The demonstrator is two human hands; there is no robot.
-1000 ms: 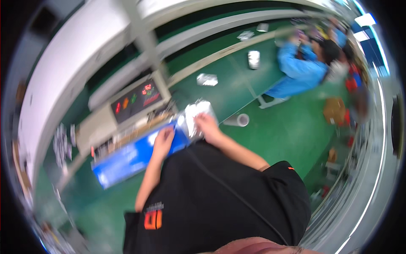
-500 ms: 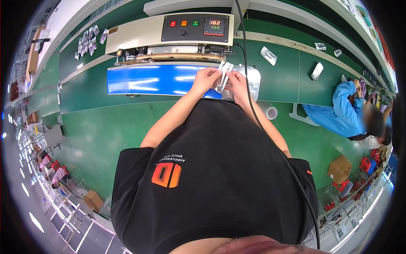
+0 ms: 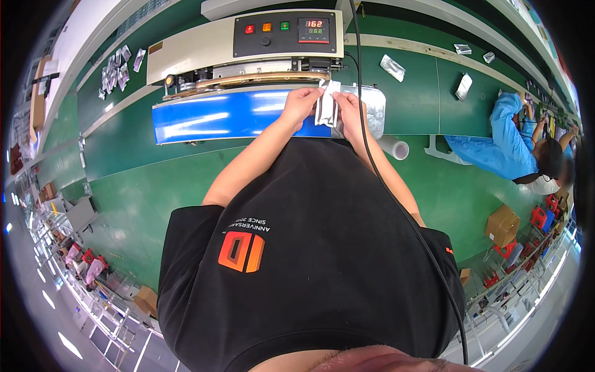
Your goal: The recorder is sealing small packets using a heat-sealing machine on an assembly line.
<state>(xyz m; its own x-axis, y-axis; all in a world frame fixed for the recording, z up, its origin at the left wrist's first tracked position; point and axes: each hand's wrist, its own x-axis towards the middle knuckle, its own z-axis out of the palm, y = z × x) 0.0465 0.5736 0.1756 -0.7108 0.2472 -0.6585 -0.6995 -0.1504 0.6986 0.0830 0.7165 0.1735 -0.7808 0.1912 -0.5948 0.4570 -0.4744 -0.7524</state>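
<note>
A silvery foil pouch (image 3: 326,110) is pinched between my two hands, its top edge at the right end of the band sealing machine (image 3: 192,40). My left hand (image 3: 302,104) grips its upper left edge, fingers closed. On the opposite edge my right hand (image 3: 351,108) holds it the same way. The pouch hangs over the right part of the blue conveyor belt (image 3: 217,115). A bare metal plate (image 3: 375,108) lies just right of my right hand. The machine's panel has lit buttons and a digital display.
Several foil pouches (image 3: 116,69) lie heaped at the far left; another pouch (image 3: 392,68) and a few more are spread on the green table (image 3: 415,105) at right. A black cable (image 3: 396,204) hangs across my right side. A person in blue (image 3: 508,133) works at far right.
The foil pouch has turned from tilted to nearly upright and moved up to the sealer's edge. Both hands have shifted slightly forward with it.
</note>
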